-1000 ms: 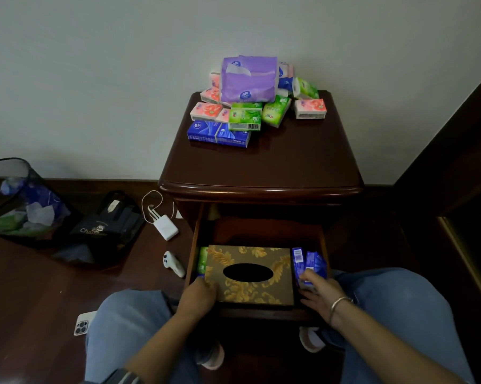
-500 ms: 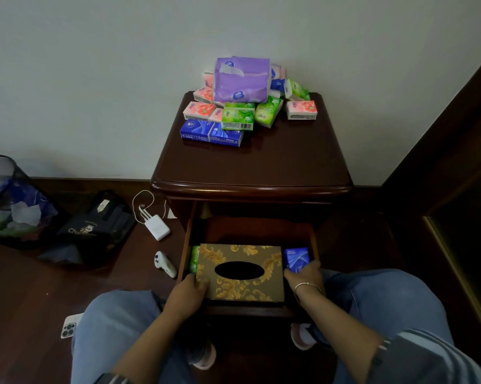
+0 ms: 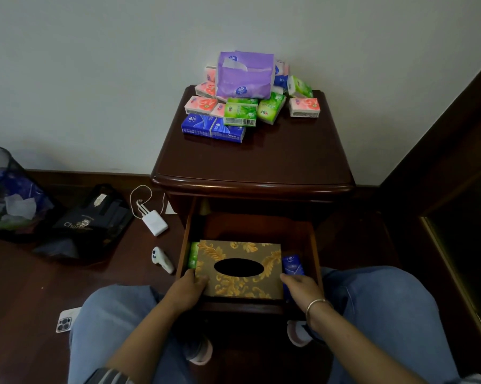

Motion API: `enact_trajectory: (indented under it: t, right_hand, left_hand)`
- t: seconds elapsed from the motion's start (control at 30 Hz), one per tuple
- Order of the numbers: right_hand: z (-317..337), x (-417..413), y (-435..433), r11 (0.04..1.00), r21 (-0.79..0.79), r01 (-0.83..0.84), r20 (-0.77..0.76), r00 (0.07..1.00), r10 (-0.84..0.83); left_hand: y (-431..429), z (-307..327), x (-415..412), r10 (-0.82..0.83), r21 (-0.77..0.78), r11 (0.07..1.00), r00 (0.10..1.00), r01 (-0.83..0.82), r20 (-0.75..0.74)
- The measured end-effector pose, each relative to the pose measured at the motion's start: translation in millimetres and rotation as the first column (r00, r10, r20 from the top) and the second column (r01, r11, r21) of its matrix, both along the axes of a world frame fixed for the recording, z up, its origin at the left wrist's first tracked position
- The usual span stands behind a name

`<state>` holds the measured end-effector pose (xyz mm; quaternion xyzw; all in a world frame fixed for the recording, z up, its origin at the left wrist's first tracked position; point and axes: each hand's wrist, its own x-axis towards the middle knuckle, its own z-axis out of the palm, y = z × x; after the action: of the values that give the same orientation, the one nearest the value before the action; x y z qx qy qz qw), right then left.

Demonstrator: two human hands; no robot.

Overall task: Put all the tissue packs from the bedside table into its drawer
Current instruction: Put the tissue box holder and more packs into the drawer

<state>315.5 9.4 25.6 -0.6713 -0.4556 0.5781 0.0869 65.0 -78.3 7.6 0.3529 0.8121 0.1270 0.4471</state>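
Two packs stowed: a green pack (image 3: 192, 256) stands between the tissue box (image 3: 247, 286) and the left wall of the drawer (image 3: 184, 239); a blue pack (image 3: 292, 266) lies between the box and the right wall.
Packs outstanding: a heap sits at the rear edge of the counter (image 3: 256, 159), with the purple soft pack (image 3: 245, 76) on top, blue packs (image 3: 213, 128) at its front left, green packs (image 3: 240, 113) in the middle and a pink pack (image 3: 304, 106) at its right. There are a dozen or so; overlap prevents an exact count.
Left hand (image 3: 188, 289): at the box's near left corner, thumb on its top. The fingers are hidden, so I cannot tell whether they grip.
Right hand (image 3: 300, 289): rests on the blue pack's near end, fingers loosely extended, not clamped.
Drawer: pulled out, its wooden floor showing behind the box.
Progress: judged early, with most of the work left.
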Motion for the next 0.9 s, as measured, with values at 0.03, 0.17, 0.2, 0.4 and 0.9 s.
enact_trajectory:
  t: [0.03, 0.17, 0.2, 0.4, 0.9]
  right_hand:
    - [3, -2, -3, 1.000, -0.023, -0.017, -0.034, 0.999, 0.016]
    - [7, -4, -8, 1.000, 0.003, 0.025, -0.144, 0.989, -0.025]
    - [9, -4, -8, 0.998, 0.048, 0.043, -0.165, 0.986, -0.034]
    - [13, -13, 6, 0.968, 0.214, 0.128, -0.238, 0.968, -0.075]
    - [-6, -35, 30, 0.951, 0.247, 0.189, -0.161, 0.975, -0.152]
  left_hand:
    - [0, 0, 1, -0.006, 0.002, 1.000, 1.000, 0.006, -0.005]
    - [-1, 4, 3, 0.027, 0.115, 0.993, 0.999, -0.029, 0.021]
    - [0, 7, 5, 0.049, 0.154, 0.987, 0.998, -0.054, 0.032]
    - [19, 26, 12, 0.156, 0.294, 0.945, 0.987, -0.142, -0.026]
    - [40, 17, 10, 0.335, 0.252, 0.906, 0.940, -0.340, 0.062]
